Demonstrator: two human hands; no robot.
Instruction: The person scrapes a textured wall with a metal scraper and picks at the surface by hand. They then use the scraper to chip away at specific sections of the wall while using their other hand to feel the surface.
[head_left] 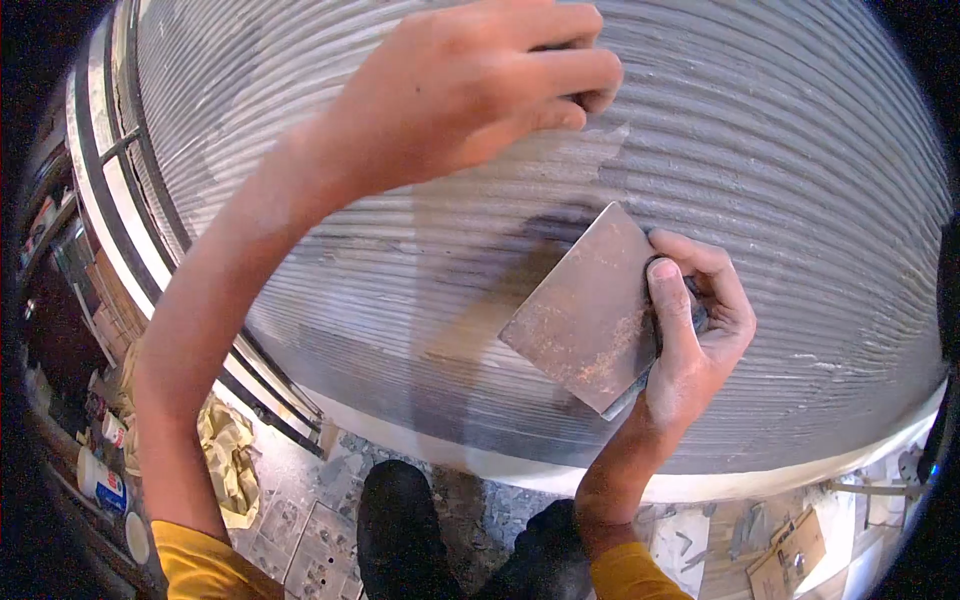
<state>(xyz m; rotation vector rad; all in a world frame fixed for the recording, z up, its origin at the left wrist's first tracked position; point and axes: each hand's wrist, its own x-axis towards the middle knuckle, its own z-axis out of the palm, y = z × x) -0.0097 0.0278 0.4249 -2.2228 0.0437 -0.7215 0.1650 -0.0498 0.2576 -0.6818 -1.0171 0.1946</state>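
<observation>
My right hand (pixel 695 325) grips a broad scraper (pixel 585 315) by its dark handle. The scraper's square metal blade is dusty, with brownish stains, and tilts in front of a large grey wall surface (pixel 780 180) covered in horizontal ridges. Higher up and to the left, my left hand (pixel 510 80) is against or close to the same ridged surface, its fingers curled. Whether those fingers hold something small is hidden from this side. Grey dust coats both hands. A smoother, paler patch (pixel 455 240) shows on the ridges between them, partly in shadow.
A dark metal frame (pixel 150 250) runs down the left edge. Beyond it are a white tub (pixel 100 480) and crumpled brown paper (pixel 228 460). Debris litters the floor around my feet, with a piece of cardboard (pixel 787 555) at lower right.
</observation>
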